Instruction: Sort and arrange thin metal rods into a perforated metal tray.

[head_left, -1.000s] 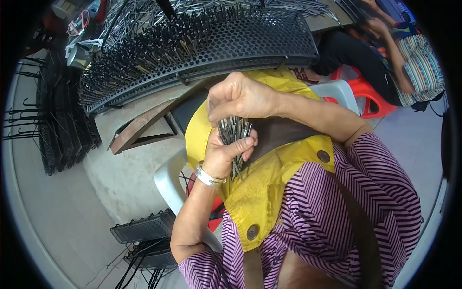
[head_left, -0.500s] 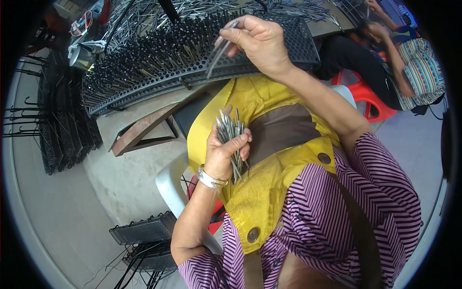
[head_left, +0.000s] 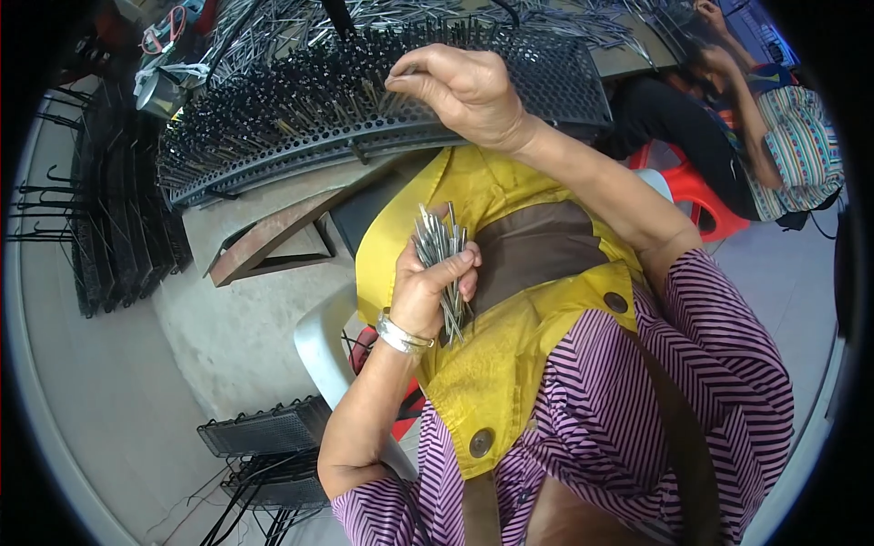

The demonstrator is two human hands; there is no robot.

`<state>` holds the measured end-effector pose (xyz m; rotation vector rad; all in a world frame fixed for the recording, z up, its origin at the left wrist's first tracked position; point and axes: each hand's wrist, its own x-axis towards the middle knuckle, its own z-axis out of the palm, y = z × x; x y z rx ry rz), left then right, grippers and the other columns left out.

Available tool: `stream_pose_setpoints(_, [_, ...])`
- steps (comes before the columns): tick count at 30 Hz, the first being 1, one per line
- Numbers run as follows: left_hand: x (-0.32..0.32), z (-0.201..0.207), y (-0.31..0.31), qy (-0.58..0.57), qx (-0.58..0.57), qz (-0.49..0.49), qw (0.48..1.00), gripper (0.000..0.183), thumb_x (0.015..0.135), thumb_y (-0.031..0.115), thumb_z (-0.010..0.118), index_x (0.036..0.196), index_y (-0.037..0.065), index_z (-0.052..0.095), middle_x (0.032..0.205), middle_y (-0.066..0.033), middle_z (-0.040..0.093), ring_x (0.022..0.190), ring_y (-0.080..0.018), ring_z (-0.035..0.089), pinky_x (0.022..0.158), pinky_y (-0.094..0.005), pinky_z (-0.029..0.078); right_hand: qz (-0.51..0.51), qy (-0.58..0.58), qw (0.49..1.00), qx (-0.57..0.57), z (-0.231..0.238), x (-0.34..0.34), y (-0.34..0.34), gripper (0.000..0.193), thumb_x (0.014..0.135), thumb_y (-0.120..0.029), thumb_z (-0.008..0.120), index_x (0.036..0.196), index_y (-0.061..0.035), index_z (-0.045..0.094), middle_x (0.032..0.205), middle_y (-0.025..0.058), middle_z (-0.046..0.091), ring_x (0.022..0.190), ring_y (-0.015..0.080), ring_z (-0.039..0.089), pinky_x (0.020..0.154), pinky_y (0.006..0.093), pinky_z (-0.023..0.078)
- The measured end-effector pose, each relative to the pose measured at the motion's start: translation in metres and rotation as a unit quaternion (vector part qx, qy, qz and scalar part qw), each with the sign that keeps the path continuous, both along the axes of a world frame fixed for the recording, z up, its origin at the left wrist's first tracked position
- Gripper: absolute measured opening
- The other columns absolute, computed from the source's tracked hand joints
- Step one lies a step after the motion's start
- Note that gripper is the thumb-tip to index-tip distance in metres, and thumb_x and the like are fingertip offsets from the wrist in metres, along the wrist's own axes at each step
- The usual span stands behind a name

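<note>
My left hand [head_left: 424, 293] is wrapped round a bundle of thin grey metal rods [head_left: 440, 238], held in front of the yellow apron [head_left: 401, 209]. Their ends stick out above and below the fist. Above the long black perforated rack [head_left: 557, 84], my right hand [head_left: 469, 96] is closed in a pinch, thumb against forefinger. Whatever lies between those fingertips is too small or hidden to make out. Many dark rods [head_left: 273, 114] stand upright in the rack's holes, densely from its left end to the middle. Toward the right end its holes show bare.
Loose metal rods [head_left: 601, 32] lie heaped behind the rack. A metal can [head_left: 160, 96] stands at its far left. Black racks with hooks [head_left: 118, 209] hang at left; more black trays [head_left: 264, 429] sit lower left. Another person [head_left: 783, 136] sits at far right beside a red stool [head_left: 719, 205].
My right hand has dropped slightly and shifted left over the rack. The rod that slanted from its fingers no longer shows there. My left hand keeps the bundle nearly in place.
</note>
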<state>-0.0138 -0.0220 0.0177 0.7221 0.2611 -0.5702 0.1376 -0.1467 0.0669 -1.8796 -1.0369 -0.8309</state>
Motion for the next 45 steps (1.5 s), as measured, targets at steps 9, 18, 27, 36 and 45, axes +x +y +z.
stream_pose_setpoints(9, [-0.003, -0.001, -0.003, 0.048, 0.04, -0.024, 0.998, 0.012, 0.07, -0.002, 0.059, 0.081, -0.004, 0.054, 0.062, -0.0091, 0.056, 0.048, -0.0155, 0.052, 0.045, -0.0238, 0.041, 0.002, 0.264, 0.951, 0.16, -0.023, 0.0, 0.001, 0.007, 0.078, -0.002, 0.057, 0.083, 0.001, 0.06, 0.071, 0.005, 0.063, 0.06, 0.0072, 0.059, 0.055, 0.0172, 0.048])
stream_pose_setpoints(18, [-0.006, -0.005, -0.005, 0.067, 0.046, -0.052, 0.995, 0.012, 0.072, 0.0, 0.057, 0.084, -0.002, 0.053, 0.062, -0.0092, 0.055, 0.045, -0.0153, 0.05, 0.041, -0.0255, 0.041, -0.006, 0.149, 0.985, -0.083, -0.004, 0.009, 0.003, 0.009, 0.077, -0.008, 0.058, 0.081, -0.0006, 0.059, 0.065, 0.0077, 0.061, 0.056, 0.0111, 0.06, 0.05, 0.0211, 0.046])
stream_pose_setpoints(27, [-0.007, -0.014, -0.004, 0.07, 0.016, -0.056, 0.996, 0.014, 0.076, 0.002, 0.056, 0.088, -0.002, 0.051, 0.062, -0.0085, 0.05, 0.046, -0.0146, 0.046, 0.04, -0.0256, 0.039, -0.069, 0.121, 0.984, -0.107, 0.024, 0.003, 0.027, 0.014, 0.071, -0.008, 0.057, 0.067, 0.003, 0.049, 0.057, 0.0225, 0.051, 0.056, 0.0382, 0.054, 0.049, 0.0401, 0.043])
stream_pose_setpoints(36, [-0.008, -0.014, -0.003, 0.065, -0.007, -0.053, 0.996, 0.014, 0.075, 0.001, 0.056, 0.088, -0.001, 0.05, 0.064, -0.0087, 0.051, 0.045, -0.0142, 0.046, 0.04, -0.0262, 0.039, -0.062, 0.014, 0.996, -0.069, -0.003, 0.015, 0.027, 0.005, 0.068, -0.006, 0.059, 0.069, -0.001, 0.058, 0.065, 0.0144, 0.059, 0.062, 0.0286, 0.059, 0.056, 0.0338, 0.048])
stream_pose_setpoints(45, [-0.006, -0.022, 0.001, 0.087, -0.09, -0.032, 0.992, 0.016, 0.077, 0.008, 0.057, 0.089, 0.003, 0.048, 0.064, -0.006, 0.049, 0.044, -0.0137, 0.045, 0.039, -0.0266, 0.039, -0.081, -0.031, 0.996, -0.016, -0.011, -0.004, 0.009, 0.008, 0.072, -0.007, 0.063, 0.077, -0.0012, 0.06, 0.064, 0.0072, 0.059, 0.052, 0.0116, 0.056, 0.049, 0.0218, 0.044])
